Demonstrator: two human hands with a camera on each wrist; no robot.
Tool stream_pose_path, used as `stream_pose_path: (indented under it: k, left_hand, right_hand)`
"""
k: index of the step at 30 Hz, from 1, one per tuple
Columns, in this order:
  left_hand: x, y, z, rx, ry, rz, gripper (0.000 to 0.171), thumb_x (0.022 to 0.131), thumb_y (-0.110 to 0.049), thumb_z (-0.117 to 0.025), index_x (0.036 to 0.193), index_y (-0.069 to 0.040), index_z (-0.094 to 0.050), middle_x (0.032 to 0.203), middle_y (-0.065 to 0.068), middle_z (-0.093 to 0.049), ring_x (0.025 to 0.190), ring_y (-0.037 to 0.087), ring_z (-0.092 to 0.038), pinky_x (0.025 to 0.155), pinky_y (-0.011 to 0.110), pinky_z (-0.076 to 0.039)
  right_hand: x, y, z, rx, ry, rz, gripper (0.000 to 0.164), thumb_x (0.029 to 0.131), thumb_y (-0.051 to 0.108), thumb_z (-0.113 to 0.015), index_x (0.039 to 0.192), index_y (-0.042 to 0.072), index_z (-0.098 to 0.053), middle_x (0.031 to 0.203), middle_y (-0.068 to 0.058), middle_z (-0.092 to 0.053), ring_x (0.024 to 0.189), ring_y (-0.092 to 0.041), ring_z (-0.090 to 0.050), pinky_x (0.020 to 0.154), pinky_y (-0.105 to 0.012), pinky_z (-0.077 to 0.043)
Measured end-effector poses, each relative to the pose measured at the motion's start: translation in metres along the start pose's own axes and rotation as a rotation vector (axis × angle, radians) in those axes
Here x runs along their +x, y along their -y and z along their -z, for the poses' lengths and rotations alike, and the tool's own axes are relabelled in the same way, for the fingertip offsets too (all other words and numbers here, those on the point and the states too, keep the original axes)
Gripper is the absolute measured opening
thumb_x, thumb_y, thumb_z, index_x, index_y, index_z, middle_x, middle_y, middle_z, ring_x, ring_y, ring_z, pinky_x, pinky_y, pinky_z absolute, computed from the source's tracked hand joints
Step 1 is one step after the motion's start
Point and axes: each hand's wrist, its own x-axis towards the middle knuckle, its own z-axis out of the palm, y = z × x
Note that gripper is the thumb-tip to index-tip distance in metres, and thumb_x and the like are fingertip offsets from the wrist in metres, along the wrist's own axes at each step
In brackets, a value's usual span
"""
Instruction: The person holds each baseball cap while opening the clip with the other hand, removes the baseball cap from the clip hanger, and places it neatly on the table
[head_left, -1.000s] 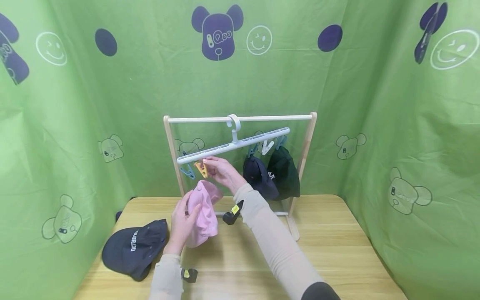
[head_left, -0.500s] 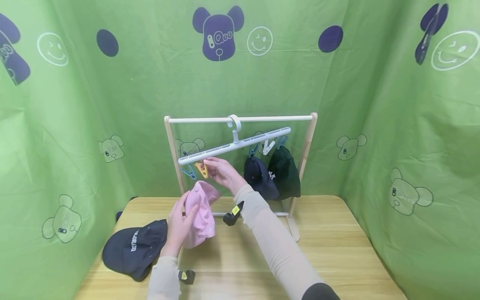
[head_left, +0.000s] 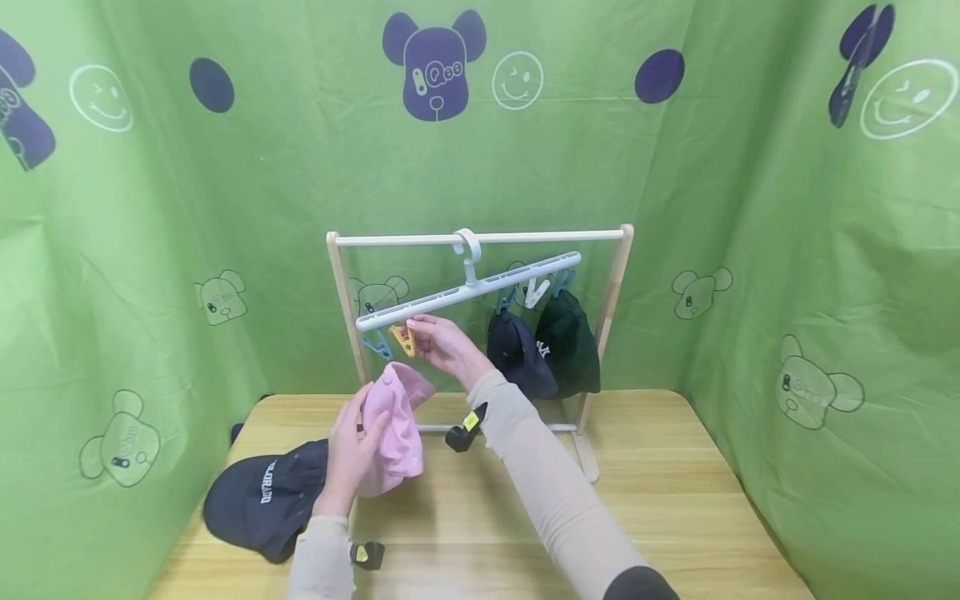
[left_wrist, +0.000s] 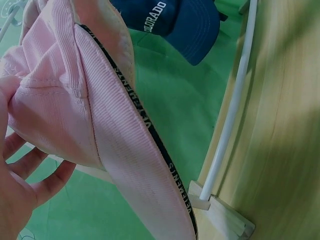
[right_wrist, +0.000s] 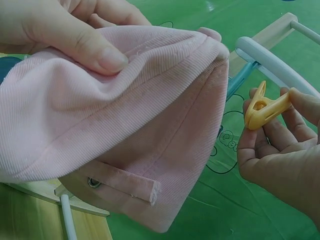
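Note:
My left hand [head_left: 351,450] grips a pink cap [head_left: 393,433] by its crown, thumb on the near side, just below the hanger's left end. The right wrist view shows the open underside of that pink cap [right_wrist: 150,125], with a back strap and a metal eyelet. Under the bar of the light-coloured hanger [head_left: 420,307], my right hand [head_left: 450,346] pinches a yellow clip [head_left: 405,340] between thumb and fingers. In the right wrist view the clip [right_wrist: 267,107] is apart from the cap. A blue clip [head_left: 377,343] hangs to its left.
The tilted hanger hangs from a wooden rack [head_left: 621,283]. On its right side, clips hold a navy cap [head_left: 517,354] and a dark green cap [head_left: 570,350]; a white clip [head_left: 536,293] hangs between. A dark COLORADO cap [head_left: 262,500] lies on the table [head_left: 637,500] at left.
My left hand has drifted a little to the left with the pink cap, away from the yellow clip. My right hand stays at the clip, almost unmoved.

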Motion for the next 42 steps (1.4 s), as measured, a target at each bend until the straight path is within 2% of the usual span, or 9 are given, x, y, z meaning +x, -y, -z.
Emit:
stream_pose_path:
  k: [7, 14, 21, 27, 34, 42]
  left_hand:
    - [0.0, -0.001, 0.006, 0.001, -0.007, -0.014, 0.053, 0.091, -0.023, -0.069, 0.14, -0.015, -0.052, 0.126, 0.016, -0.061, 0.11, 0.034, -0.062, 0.085, 0.05, -0.058]
    - [0.0, 0.002, 0.012, 0.021, -0.01, -0.014, 0.052, 0.091, -0.023, -0.068, 0.14, -0.017, -0.052, 0.124, 0.015, -0.062, 0.111, 0.032, -0.061, 0.091, 0.052, -0.055]
    - [0.0, 0.002, 0.018, 0.028, -0.022, -0.015, 0.053, 0.091, -0.021, -0.069, 0.14, -0.015, -0.052, 0.129, 0.017, -0.06, 0.117, 0.037, -0.058, 0.099, 0.057, -0.048]
    - [0.001, 0.001, 0.025, 0.046, -0.016, -0.002, 0.053, 0.091, -0.02, -0.069, 0.141, -0.015, -0.051, 0.129, 0.017, -0.06, 0.116, 0.035, -0.059, 0.099, 0.056, -0.049]
    - [0.004, 0.004, 0.033, 0.065, -0.028, -0.029, 0.053, 0.09, -0.017, -0.069, 0.14, -0.014, -0.051, 0.127, 0.018, -0.06, 0.113, 0.036, -0.06, 0.096, 0.055, -0.051]
    - [0.005, 0.005, 0.043, 0.078, -0.036, -0.039, 0.053, 0.09, -0.017, -0.069, 0.14, -0.012, -0.052, 0.128, 0.02, -0.06, 0.114, 0.038, -0.058, 0.098, 0.058, -0.048]
  right_hand:
    - [0.0, -0.001, 0.0, 0.001, -0.001, 0.001, 0.01, 0.097, 0.008, -0.055, 0.092, 0.013, -0.061, 0.082, 0.0, -0.074, 0.08, -0.014, -0.069, 0.072, -0.023, -0.053]
    - [0.0, -0.001, 0.0, 0.001, -0.003, 0.001, 0.011, 0.097, 0.008, -0.054, 0.091, 0.014, -0.061, 0.081, 0.001, -0.073, 0.08, -0.013, -0.069, 0.071, -0.023, -0.053]
    - [-0.001, -0.002, 0.001, 0.004, -0.009, 0.0, 0.012, 0.097, 0.007, -0.055, 0.09, 0.015, -0.06, 0.081, 0.001, -0.074, 0.078, -0.013, -0.069, 0.07, -0.023, -0.053]
    - [-0.002, -0.001, 0.0, 0.001, -0.012, -0.004, 0.011, 0.097, 0.008, -0.055, 0.09, 0.015, -0.061, 0.082, 0.001, -0.074, 0.079, -0.013, -0.069, 0.072, -0.024, -0.053]
    - [-0.002, -0.001, 0.0, -0.001, -0.013, -0.005, 0.01, 0.097, 0.008, -0.055, 0.092, 0.014, -0.06, 0.083, 0.001, -0.073, 0.079, -0.013, -0.069, 0.072, -0.024, -0.053]
    - [-0.003, -0.001, 0.0, 0.011, -0.018, -0.015, 0.006, 0.097, 0.009, -0.056, 0.096, 0.012, -0.062, 0.085, 0.0, -0.073, 0.083, -0.014, -0.068, 0.074, -0.025, -0.053]
